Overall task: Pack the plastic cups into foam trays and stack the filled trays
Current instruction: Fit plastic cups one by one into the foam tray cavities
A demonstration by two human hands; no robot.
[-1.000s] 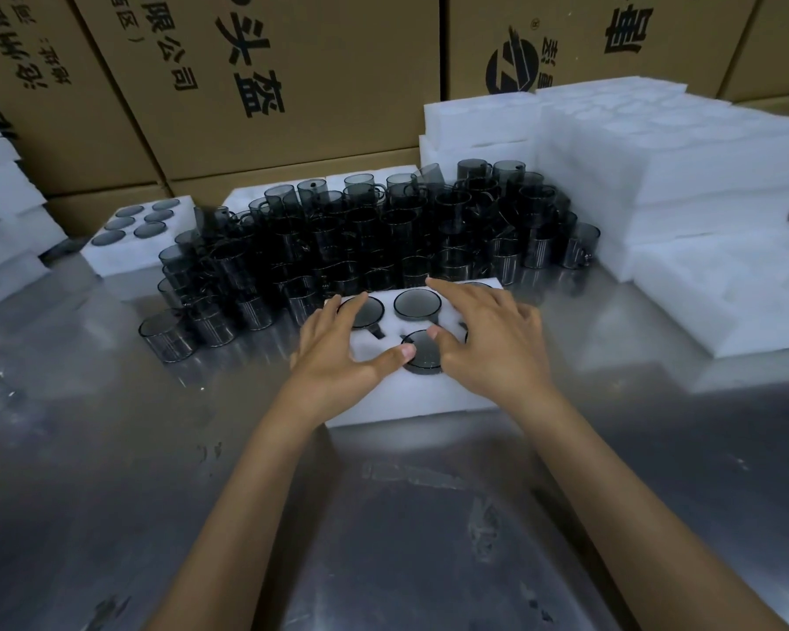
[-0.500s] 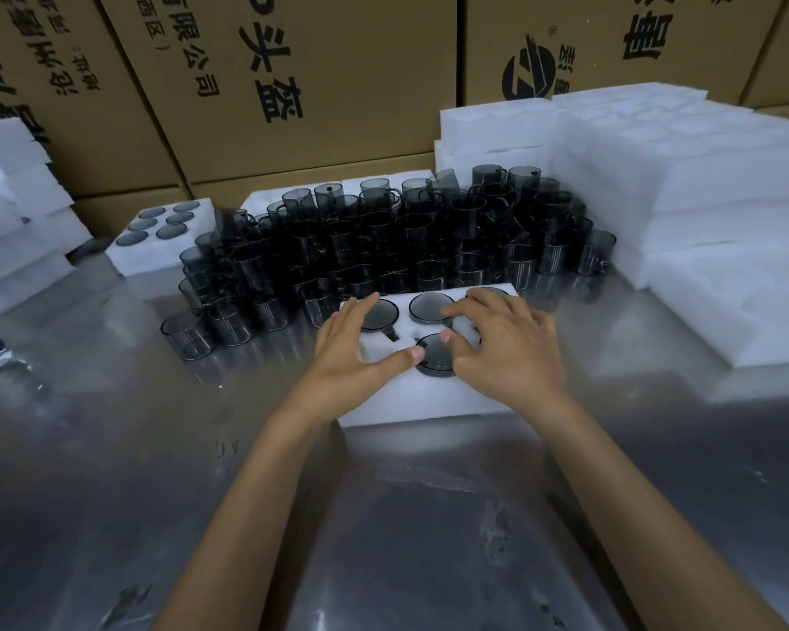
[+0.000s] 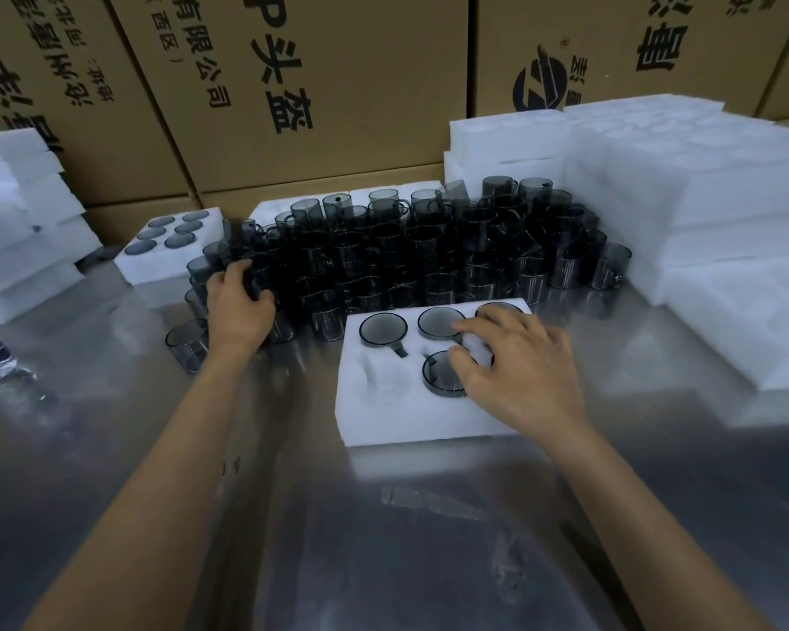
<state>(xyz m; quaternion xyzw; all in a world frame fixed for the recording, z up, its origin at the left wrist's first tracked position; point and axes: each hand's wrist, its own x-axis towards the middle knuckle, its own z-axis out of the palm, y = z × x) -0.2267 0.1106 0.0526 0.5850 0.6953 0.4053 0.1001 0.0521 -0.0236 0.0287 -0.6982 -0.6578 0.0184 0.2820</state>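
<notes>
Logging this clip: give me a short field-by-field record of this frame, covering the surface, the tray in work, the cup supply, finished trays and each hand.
surface: shiny metal table
tray in work: white foam tray in front of the person, dark cups in four visible pockets, near-left pocket empty
cup supply: crowd of smoky transparent plastic cups behind the tray
finished tray: filled white foam tray at far left
blank trays: stacks of white foam trays on the right
left hand: grips a cup at the left edge of the crowd
right hand: fingers on the near-middle seated cup
</notes>
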